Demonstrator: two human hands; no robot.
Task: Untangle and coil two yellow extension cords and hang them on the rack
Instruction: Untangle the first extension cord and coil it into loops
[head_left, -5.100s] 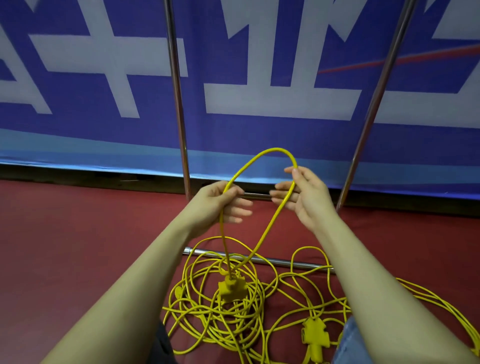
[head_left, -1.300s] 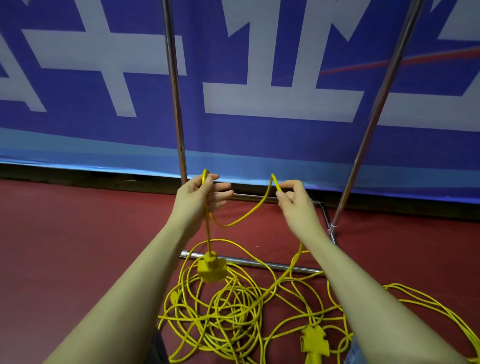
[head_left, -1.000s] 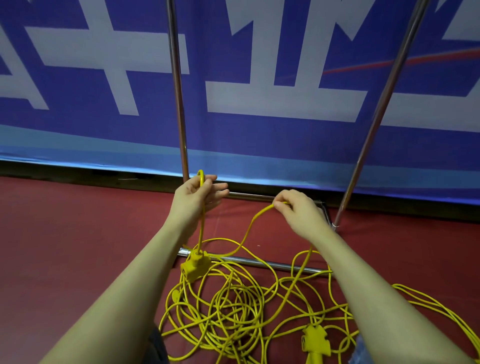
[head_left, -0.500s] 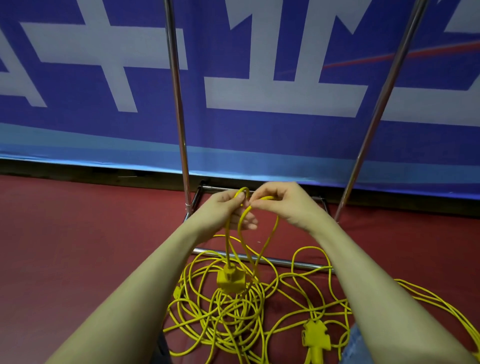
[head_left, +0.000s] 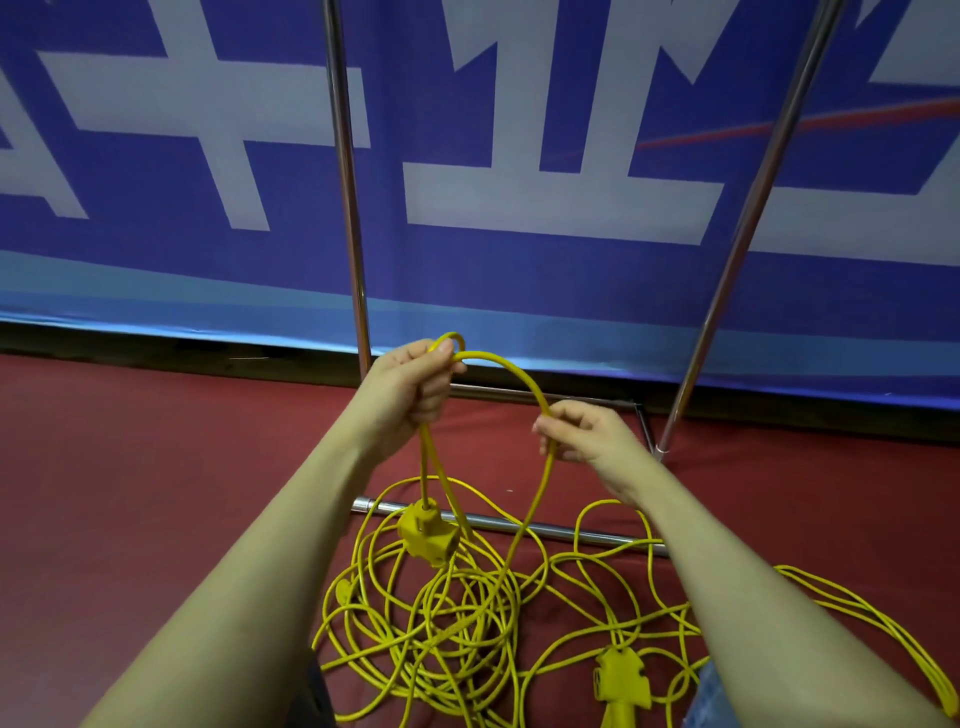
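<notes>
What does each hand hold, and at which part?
Left hand grips the yellow cord at gathered loops above the hanging socket block; right hand pinches the next stretch.

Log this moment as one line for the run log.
left hand: grips coil loops | right hand: pinches cord | socket block: hanging | rack: nothing hung in view

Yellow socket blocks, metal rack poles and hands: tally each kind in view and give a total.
Yellow socket blocks: 2, one hanging, one on the floor
Upright metal rack poles: 2, left, right
Hands: 2, left hand, right hand
Total: 6
</notes>
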